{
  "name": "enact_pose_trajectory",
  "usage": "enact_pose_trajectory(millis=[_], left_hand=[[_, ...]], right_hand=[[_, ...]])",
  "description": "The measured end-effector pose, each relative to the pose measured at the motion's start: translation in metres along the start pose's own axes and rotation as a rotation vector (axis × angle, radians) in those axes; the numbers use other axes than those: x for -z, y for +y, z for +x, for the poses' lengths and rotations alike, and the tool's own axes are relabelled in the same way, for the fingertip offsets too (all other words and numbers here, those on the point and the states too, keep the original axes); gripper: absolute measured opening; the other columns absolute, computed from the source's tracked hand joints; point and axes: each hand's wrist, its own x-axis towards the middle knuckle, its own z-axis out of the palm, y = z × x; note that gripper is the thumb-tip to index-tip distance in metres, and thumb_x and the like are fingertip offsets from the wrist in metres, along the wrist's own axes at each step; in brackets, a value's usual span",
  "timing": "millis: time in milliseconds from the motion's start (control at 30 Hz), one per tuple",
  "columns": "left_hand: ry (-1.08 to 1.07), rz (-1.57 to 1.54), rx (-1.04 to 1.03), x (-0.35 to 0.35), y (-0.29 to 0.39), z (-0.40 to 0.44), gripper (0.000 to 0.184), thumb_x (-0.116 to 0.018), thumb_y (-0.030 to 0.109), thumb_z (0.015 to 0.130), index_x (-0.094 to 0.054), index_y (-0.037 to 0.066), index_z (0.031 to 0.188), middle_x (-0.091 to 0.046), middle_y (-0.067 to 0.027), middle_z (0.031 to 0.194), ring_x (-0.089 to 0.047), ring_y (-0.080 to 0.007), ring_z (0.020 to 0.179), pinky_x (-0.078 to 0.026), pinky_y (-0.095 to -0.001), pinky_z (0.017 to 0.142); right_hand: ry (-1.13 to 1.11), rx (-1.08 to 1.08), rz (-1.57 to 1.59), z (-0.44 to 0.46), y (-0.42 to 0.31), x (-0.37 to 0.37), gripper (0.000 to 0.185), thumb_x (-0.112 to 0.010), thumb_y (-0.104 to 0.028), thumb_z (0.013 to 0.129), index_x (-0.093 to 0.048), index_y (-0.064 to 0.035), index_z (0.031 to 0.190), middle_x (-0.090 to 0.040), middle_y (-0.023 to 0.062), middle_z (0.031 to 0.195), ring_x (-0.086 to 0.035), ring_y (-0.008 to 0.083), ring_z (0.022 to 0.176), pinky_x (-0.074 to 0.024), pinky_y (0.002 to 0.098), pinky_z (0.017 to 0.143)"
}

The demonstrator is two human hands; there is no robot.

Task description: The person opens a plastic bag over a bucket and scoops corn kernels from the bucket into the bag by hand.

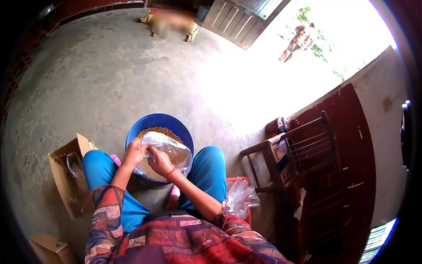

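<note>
My left hand [135,154] and right hand [162,164], fingers curled nearly closed, are pinching a clear bag [178,154] over the blue tub [176,126] toward eleven o'clock, apparently handling its edge, calling for light, even tension.

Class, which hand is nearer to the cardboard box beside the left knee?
Left. The left hand is right of the box; the right hand is beyond it, farther right.
</note>
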Motion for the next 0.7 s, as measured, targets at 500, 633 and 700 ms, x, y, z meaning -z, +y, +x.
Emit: enact_pose_trajectory(millis=[500,633,700], left_hand=[[0.229,0.077,-0.165,-0.009,-0.017,0.001,0.034,-0.049,-0.001,0.065,-0.057,0.000,0.098,-0.059,-0.0212,0.081,-0.059,-0.0340,0.076,-0.047,-0.0367,0.067],[0.234,0.214,-0.161,-0.005,-0.004,-0.003,0.032,-0.052,0.005,0.066,-0.058,0.002,0.097,-0.058,-0.0212,0.082,-0.057,-0.0361,0.078,-0.046,-0.0401,0.066],[0.240,0.255,-0.168,-0.004,0.000,-0.004,0.030,-0.053,0.006,0.066,-0.058,0.003,0.096,-0.058,-0.0209,0.081,-0.056,-0.0368,0.078,-0.046,-0.0412,0.066]], right_hand=[[-0.732,0.003,-0.405,-0.018,-0.013,0.032,0.055,-0.054,-0.014,0.069,-0.041,-0.0122,0.123,-0.059,0.0209,0.078,-0.057,0.0357,0.072,-0.0447,0.0430,0.069],[-0.324,0.036,-0.094,-0.023,-0.015,0.036,0.060,-0.055,-0.010,0.067,-0.036,-0.0138,0.124,-0.059,0.0181,0.083,-0.057,0.0346,0.076,-0.0457,0.0416,0.069],[-0.273,0.034,-0.207,-0.024,-0.015,0.036,0.051,-0.054,-0.013,0.070,-0.042,-0.0107,0.119,-0.060,0.0172,0.087,-0.058,0.0340,0.078,-0.0458,0.0414,0.071]])
